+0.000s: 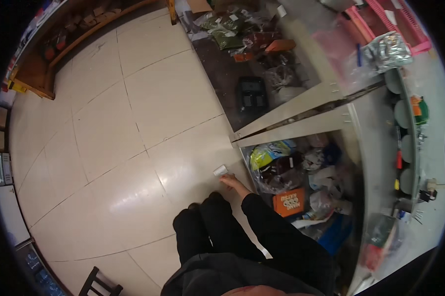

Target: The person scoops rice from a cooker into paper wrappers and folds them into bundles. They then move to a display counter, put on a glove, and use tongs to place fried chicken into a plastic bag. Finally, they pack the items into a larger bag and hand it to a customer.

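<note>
My right hand (231, 181) reaches forward at low height, just left of the glass-fronted counter (296, 132). Between its fingertips is a small white object (220, 170), perhaps a packet or roll; its exact kind is too small to make out. Pale floor tiles (185, 148) lie behind and below it. My left hand is out of view. Behind the glass nearest my right arm, an orange box (289, 202) bearing writing sits among plastic bags and a yellow-green packet (268, 153).
In the further glass section, a black device (252, 94) lies near bagged goods (228, 29). A pink basket (377, 22) and silver foil pouch (388, 51) rest on the counter top. A wooden shelf (33, 79) stands far left, a dark chair (98, 285) at lower left.
</note>
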Demonstrator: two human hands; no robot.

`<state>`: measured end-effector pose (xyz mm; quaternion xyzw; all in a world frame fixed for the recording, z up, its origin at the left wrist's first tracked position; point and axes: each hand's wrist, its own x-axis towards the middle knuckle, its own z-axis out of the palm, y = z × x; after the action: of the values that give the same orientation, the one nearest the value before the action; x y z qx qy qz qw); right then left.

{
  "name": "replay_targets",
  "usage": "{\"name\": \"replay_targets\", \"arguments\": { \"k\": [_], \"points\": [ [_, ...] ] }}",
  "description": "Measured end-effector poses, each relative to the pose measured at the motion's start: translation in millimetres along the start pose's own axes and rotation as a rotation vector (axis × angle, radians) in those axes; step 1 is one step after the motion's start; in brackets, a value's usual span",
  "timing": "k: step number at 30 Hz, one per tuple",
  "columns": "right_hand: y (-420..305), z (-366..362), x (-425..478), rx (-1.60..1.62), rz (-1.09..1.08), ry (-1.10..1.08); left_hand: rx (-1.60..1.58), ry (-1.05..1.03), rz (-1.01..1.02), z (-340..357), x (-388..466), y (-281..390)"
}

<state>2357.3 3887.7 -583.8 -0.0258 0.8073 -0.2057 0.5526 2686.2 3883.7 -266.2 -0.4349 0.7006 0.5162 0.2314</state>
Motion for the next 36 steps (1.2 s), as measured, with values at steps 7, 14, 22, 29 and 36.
{"name": "replay_targets", "arguments": {
  "k": [7,14,22,29,36],
  "points": [
    [30.3,20.5,163.3,0.509,-0.081,0.008,-0.146,0.135,-0.011,25.8,70.5,-19.7],
    [-28.9,19.3,34.1,0.002,-0.228,0.554,-0.073,0.166,-0.046,-12.2,26.5,3.6],
    [-177.4,-108.7,-392.2,0.076,-1.003,0.353,-0.044,-0.073,-0.056,-120.4,-101.8,88.2],
    [-158.7,-332.5,-596.5,0.243,-1.061,0.78,0.389,-0.164,0.38,-194.7,-125.2,295.7],
    [-37.0,-532.5,-628.8,-0.056,-0.329,1.464,-0.027,-0.667,0.288,-140.6,-100.0,403.9]
  ]
}}
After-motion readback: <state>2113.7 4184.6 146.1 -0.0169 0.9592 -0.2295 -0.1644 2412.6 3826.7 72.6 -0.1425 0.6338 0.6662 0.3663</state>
